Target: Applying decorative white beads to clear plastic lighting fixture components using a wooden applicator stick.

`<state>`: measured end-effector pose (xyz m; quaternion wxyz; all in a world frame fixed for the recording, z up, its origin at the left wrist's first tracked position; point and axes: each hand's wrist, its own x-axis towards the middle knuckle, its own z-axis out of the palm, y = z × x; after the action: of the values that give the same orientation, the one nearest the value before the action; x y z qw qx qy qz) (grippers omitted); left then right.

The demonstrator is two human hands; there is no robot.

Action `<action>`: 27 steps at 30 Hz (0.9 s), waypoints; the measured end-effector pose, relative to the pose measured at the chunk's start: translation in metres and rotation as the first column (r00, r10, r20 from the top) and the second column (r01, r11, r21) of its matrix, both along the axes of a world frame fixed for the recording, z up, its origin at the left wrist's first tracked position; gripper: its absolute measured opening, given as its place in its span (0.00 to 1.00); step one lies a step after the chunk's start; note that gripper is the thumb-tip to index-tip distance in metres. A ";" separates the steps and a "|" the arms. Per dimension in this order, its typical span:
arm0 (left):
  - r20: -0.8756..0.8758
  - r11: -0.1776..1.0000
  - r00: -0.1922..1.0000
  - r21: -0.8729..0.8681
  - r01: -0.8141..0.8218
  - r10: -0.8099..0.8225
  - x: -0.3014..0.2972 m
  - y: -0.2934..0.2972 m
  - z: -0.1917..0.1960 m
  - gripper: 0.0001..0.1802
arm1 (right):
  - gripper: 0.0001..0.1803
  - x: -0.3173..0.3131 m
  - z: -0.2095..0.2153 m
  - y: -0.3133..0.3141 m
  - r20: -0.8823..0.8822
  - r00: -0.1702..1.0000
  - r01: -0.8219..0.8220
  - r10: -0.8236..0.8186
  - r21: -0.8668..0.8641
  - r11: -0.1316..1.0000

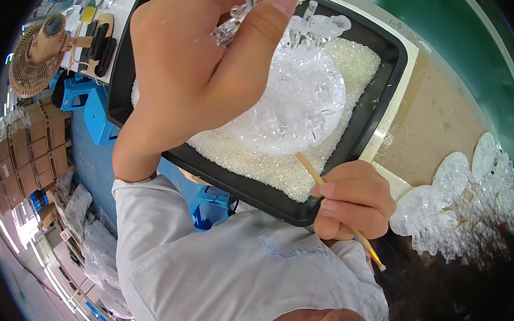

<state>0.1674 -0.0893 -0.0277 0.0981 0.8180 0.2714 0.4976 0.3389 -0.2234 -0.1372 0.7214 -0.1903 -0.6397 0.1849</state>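
Note:
My left hand (197, 75) is closed around the upper part of a clear, glassy ornament (306, 103), tilting it over the tray. Its wide round base faces me, with translucent, lumpy shapes beyond it. In my right hand (358, 198) is a thin wooden paintbrush (312, 170), pinched between thumb and fingers. The brush's handle tip meets the lower edge of the round base, while its bristles point down and away at the lower right. Beneath the ornament, a black tray (244, 195) holds a bed of pale, shiny granules (254, 169). My left fingertips are partly hidden.
Several clear ornaments with round bases (450, 192) stand together at the right, near a brown board (427, 124). A green surface (432, 17) curves along the far right. To the left are a fan (35, 54), blue stools (99, 115) and stacked cardboard boxes (29, 146).

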 end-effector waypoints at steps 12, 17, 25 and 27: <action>-0.225 0.912 0.945 -0.283 -0.296 0.237 0.055 -0.050 0.022 0.13 | 0.09 0.054 0.012 -0.022 0.110 0.994 0.023 -0.023 0.001 1.000; -0.186 0.904 0.956 -0.326 -0.276 0.225 0.073 -0.062 0.025 0.14 | 0.11 0.072 0.010 -0.038 0.091 0.990 0.111 -0.110 -0.009 0.994; -0.176 0.894 0.954 -0.340 -0.292 0.244 0.105 -0.079 0.021 0.13 | 0.11 0.101 0.015 -0.048 0.202 0.979 0.003 0.001 -0.019 1.000; -0.129 0.896 0.968 -0.369 -0.246 0.213 0.113 -0.082 0.024 0.13 | 0.10 0.108 0.010 -0.054 0.093 0.991 0.090 -0.095 0.052 0.995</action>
<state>0.2803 -0.1718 -0.0040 0.1843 0.7658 0.4617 0.4078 0.4473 -0.2778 -0.1270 0.7023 -0.2109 -0.6680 0.1265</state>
